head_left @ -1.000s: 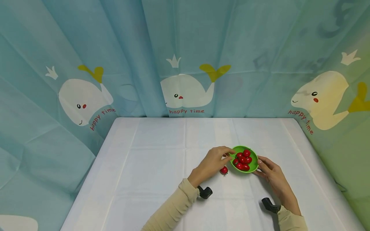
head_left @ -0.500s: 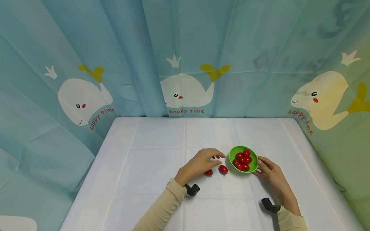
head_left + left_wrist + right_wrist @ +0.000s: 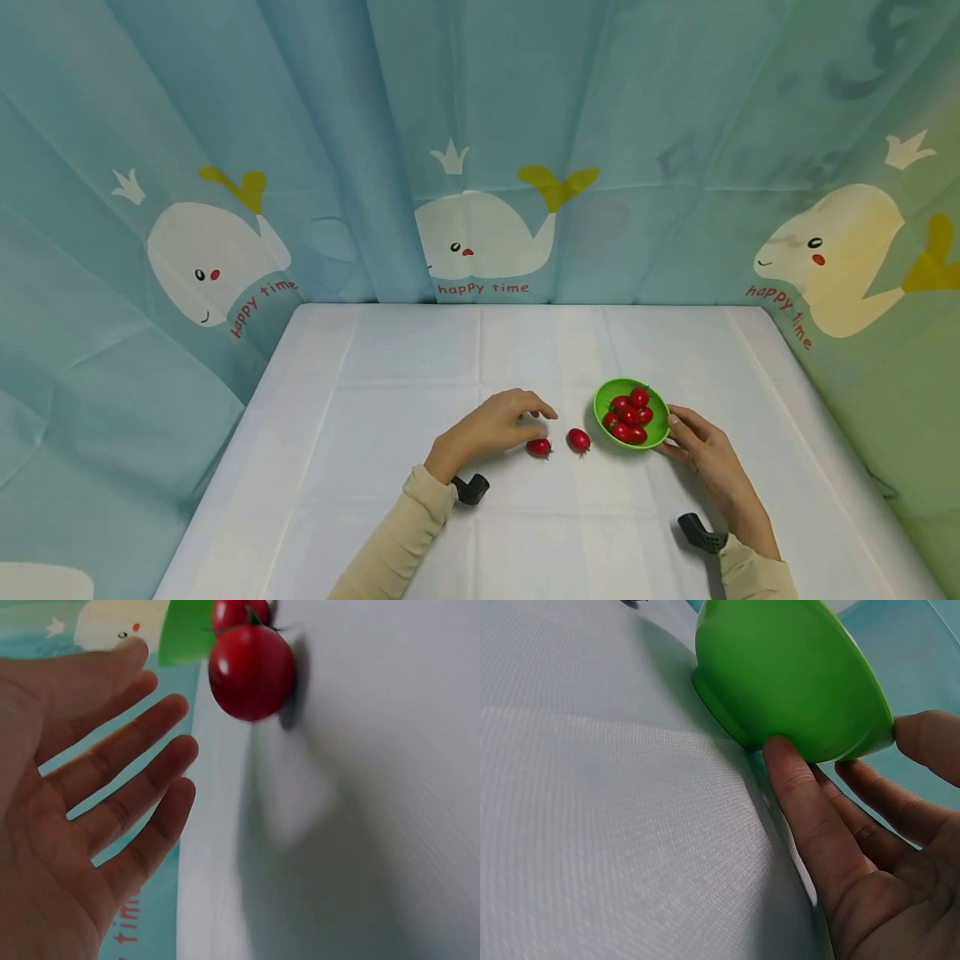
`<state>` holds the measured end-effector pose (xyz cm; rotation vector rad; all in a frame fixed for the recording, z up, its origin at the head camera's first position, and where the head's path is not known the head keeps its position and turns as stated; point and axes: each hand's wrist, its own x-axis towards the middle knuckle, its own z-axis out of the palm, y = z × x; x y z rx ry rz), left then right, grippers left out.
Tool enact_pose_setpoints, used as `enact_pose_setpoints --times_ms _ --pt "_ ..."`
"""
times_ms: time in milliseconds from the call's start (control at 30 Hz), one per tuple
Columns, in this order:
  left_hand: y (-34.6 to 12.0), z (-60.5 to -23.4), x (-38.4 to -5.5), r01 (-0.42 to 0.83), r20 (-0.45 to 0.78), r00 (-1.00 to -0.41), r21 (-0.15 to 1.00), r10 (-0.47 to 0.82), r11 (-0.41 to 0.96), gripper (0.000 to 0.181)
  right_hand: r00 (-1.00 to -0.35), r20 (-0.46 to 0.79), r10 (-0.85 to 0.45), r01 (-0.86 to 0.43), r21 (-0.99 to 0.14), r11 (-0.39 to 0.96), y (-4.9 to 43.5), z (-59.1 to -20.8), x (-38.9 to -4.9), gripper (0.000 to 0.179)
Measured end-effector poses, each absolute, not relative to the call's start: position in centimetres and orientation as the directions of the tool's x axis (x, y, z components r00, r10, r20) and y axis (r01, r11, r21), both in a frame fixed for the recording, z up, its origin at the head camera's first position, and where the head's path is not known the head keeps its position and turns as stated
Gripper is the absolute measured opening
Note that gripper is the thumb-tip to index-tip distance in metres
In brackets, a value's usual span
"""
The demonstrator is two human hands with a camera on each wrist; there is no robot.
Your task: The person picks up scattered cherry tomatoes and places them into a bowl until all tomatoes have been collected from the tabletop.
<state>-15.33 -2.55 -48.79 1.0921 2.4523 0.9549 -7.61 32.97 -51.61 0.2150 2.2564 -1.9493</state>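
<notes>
My left hand (image 3: 491, 423) hovers over the table with its fingers spread and relaxed, holding nothing. Right by its thumb lies a red cherry tomato (image 3: 538, 448), large in the left wrist view too. A second cherry tomato (image 3: 578, 440) rests on the cloth between it and the green bowl (image 3: 611, 392). Several more cherry tomatoes (image 3: 630, 415) are heaped inside the bowl. On the bowl's right side my right hand (image 3: 705, 454) grips it, the thumb at the rim and the fingers against the outer wall (image 3: 787, 682) underneath, as the right wrist view shows.
White cloth (image 3: 390, 358) with fold lines covers the table. A blue-green curtain (image 3: 645, 100) with printed whales hangs behind and along both sides. Each wrist carries a black camera mount (image 3: 472, 490) that juts out close above the table.
My left hand has drawn away leftward from the bowl's rim, and the cherry tomato beneath it has come into view. The right hand and the bowl have stayed in place.
</notes>
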Motion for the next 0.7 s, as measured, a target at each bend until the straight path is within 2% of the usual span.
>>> enact_pose_setpoints --times_ms 400,700 --pt "-4.0 -49.3 -14.5 0.621 -0.034 -0.633 0.575 0.774 0.532 0.033 -0.981 -0.195 0.005 0.195 -0.974 0.112 33.0 -51.6 -7.7 0.064" --pt "-4.0 -50.0 -14.0 0.643 -0.025 -0.642 0.527 0.767 0.556 0.03 -0.978 -0.207 0.005 0.206 -0.968 0.144 33.0 -51.6 -7.7 0.065"
